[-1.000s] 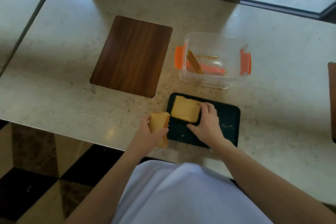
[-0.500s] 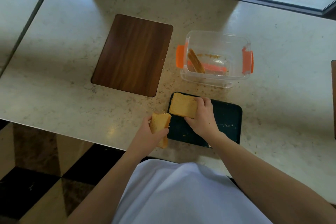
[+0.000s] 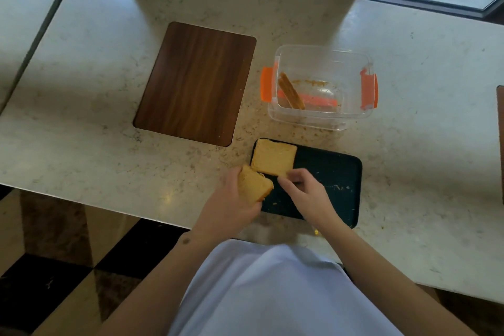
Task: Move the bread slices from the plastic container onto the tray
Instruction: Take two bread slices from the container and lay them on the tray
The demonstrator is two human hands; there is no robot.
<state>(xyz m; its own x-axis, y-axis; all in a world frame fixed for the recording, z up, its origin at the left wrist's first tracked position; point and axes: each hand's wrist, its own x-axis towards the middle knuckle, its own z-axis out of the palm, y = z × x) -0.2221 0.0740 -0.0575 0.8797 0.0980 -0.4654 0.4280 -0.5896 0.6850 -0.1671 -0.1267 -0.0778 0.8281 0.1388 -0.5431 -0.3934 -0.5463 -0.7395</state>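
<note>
A dark green tray (image 3: pixel 331 180) lies near the counter's front edge. One yellow bread slice (image 3: pixel 273 157) lies flat in the tray's far left corner. My right hand (image 3: pixel 302 194) hovers just in front of that slice, fingers curled, with its fingertips at the slice's near edge. My left hand (image 3: pixel 230 204) grips a stack of bread slices (image 3: pixel 253 184) at the tray's left edge. The clear plastic container (image 3: pixel 323 87) with orange clips stands behind the tray. One slice (image 3: pixel 290 90) leans inside it on edge, among crumbs.
A brown wooden board (image 3: pixel 195 83) lies on the marble counter (image 3: pixel 81 117) left of the container. Crumbs lie scattered between the container and the tray. A dark wooden edge (image 3: pixel 500 144) shows at the far right. The counter's front edge drops to a checkered floor.
My right hand pushed the slice to the tray's far left corner, then drew back off it. My left hand moved its bread up to the tray's edge.
</note>
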